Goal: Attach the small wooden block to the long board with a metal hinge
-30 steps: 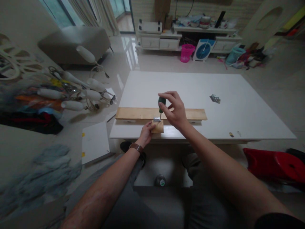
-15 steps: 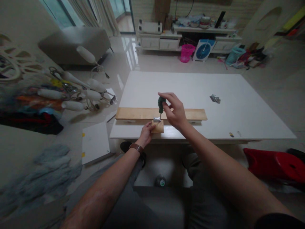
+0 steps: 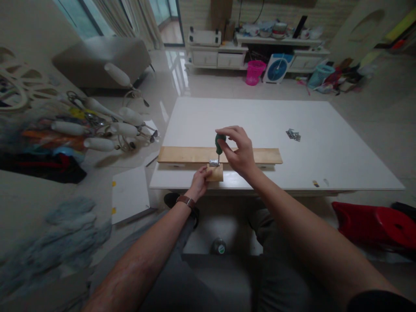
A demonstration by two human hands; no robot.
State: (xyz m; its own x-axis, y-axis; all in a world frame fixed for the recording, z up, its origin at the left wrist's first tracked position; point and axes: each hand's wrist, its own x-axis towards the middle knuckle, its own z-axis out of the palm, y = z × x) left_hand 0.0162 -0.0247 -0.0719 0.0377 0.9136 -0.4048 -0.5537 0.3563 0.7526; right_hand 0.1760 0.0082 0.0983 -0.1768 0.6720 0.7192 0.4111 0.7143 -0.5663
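Between its thumb and fingers, my left hand (image 3: 199, 181) grips a small wooden block (image 3: 215, 173) near the table's front edge. A metal hinge (image 3: 213, 163) lies between that block and a long wooden board (image 3: 188, 154), touching the block's far edge. My right hand (image 3: 239, 149) is closed round the green handle of a screwdriver (image 3: 219, 145), which stands nearly upright. The screwdriver's shaft points down at the hinge; its tip and any screw are too small to make out.
The white table (image 3: 325, 160) carries a pile of metal hinges (image 3: 293, 134) at the right and small bits (image 3: 316, 183) by the front edge. A red stool (image 3: 377, 223) stands low at right. A lamp (image 3: 120, 117) with several white shades is at left.
The fingers of my right hand have shifted slightly round the screwdriver handle. My left hand, the block and the board stay in place.
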